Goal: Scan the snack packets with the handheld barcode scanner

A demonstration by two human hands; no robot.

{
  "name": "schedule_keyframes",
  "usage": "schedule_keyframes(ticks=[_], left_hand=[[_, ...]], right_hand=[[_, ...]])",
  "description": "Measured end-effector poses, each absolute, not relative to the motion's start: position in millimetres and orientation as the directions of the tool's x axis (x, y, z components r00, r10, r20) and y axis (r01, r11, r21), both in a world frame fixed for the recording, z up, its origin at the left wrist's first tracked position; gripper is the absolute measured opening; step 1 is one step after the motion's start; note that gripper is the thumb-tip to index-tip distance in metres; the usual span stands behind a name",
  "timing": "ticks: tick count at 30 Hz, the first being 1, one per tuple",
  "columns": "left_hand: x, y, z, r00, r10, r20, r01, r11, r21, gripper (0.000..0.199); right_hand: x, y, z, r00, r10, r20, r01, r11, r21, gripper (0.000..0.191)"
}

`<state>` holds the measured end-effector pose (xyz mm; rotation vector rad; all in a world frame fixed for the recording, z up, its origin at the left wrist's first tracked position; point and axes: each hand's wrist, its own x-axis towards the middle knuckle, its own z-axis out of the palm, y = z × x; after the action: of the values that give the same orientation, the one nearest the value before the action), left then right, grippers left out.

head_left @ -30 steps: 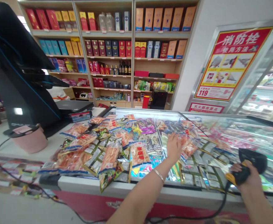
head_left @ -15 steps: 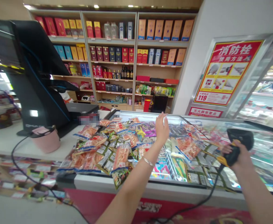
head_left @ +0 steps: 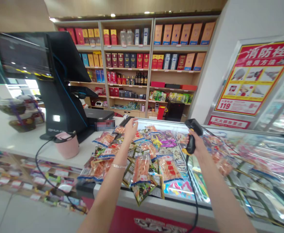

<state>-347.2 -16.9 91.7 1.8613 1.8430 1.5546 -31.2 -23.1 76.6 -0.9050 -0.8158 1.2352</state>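
My right hand [head_left: 198,144] is wrapped round the handle of a black and yellow barcode scanner [head_left: 194,127], held above the packets with its cord hanging down. My left hand [head_left: 131,128] is raised over the far left of the pile, fingers loosely stretched, with nothing visible in it. Below my hands, plastic snack packets with orange-brown contents [head_left: 142,167] lie heaped on the glass-topped freezer [head_left: 165,202]. Among them are dark green packets [head_left: 142,194] and purple packets [head_left: 167,139]. My left forearm hides part of the heap.
On the left, a white counter [head_left: 30,142] carries a black checkout terminal [head_left: 61,100], a pink container [head_left: 67,147] and stacked jars [head_left: 22,124]. The scanner cord [head_left: 195,200] drops across the freezer's front edge. Behind stand shelves of boxed bottles [head_left: 126,60].
My right hand has brought the scanner leftward, from the right part of the freezer to over the packets. My left hand has moved left over the heap. The view has shifted left.
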Motion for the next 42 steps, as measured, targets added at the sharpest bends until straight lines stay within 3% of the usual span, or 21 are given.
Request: schedule_keyframes(ticks=[3,5,7,11,14,18,30,36,42], left_hand=[[-358,-17,69,-0.169,0.908,0.384,0.904,-0.013,0.428,0.035],[-355,-17,55,-0.191,0.941,0.280,0.958,0.116,0.262,0.045],[-351,-15,43,-0.276,0.931,0.239,0.954,0.234,0.190,0.052],[-345,-16,27,-0.408,0.868,0.283,0.912,0.375,0.165,0.055],[-344,-22,24,-0.431,0.865,0.259,0.902,0.408,0.140,0.061],[-338,-24,21,-0.413,0.889,0.196,0.910,0.393,0.134,0.062],[-317,-18,6,-0.307,0.918,0.250,0.948,0.273,0.164,0.066],[-324,-16,9,-0.376,0.869,0.321,0.922,0.315,0.227,0.060],[-321,-13,8,-0.402,0.872,0.280,0.913,0.360,0.191,0.071]], right_hand=[[-65,-8,49,0.096,0.995,0.038,-0.353,0.070,-0.933,0.031],[-84,-1,29,0.026,0.999,0.023,-0.288,0.030,-0.957,0.030],[-97,3,11,-0.047,0.999,-0.027,-0.243,-0.038,-0.969,0.030],[-104,6,-10,-0.143,0.980,-0.140,-0.271,-0.175,-0.947,0.032],[-101,5,-15,-0.163,0.976,-0.143,-0.285,-0.185,-0.941,0.035],[-99,1,-17,-0.151,0.977,-0.151,-0.229,-0.183,-0.956,0.038],[-101,1,-17,-0.175,0.958,-0.226,-0.262,-0.267,-0.928,0.038],[-100,1,-18,-0.164,0.965,-0.205,-0.274,-0.244,-0.930,0.037],[-104,-4,-10,-0.141,0.972,-0.186,-0.242,-0.216,-0.946,0.037]])
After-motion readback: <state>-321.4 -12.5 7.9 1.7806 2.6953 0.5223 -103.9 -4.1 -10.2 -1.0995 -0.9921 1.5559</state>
